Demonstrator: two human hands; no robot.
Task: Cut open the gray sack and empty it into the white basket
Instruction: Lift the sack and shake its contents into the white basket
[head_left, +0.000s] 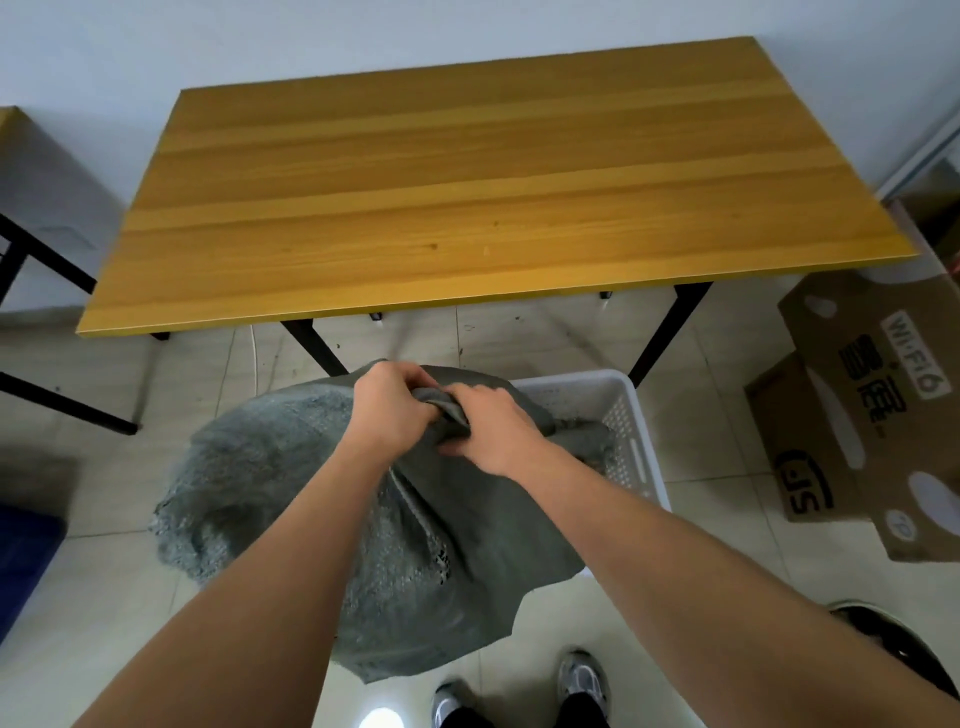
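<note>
**Gray sack gripped over a white basket**

Gray sack (415, 519) hangs bunched at its top, where both hands clench the fabric: left hand (387, 402) and right hand (491, 428) touching. Its right side drapes into the white basket (631, 441) on the tiled floor (130, 597), near a wooden tabletop (467, 182) and cardboard box (872, 415).

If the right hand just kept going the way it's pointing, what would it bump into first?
The right hand points up-left at the sack it grips; past that fold it would likely meet the left hand right away. Depth is hard to judge.
</note>
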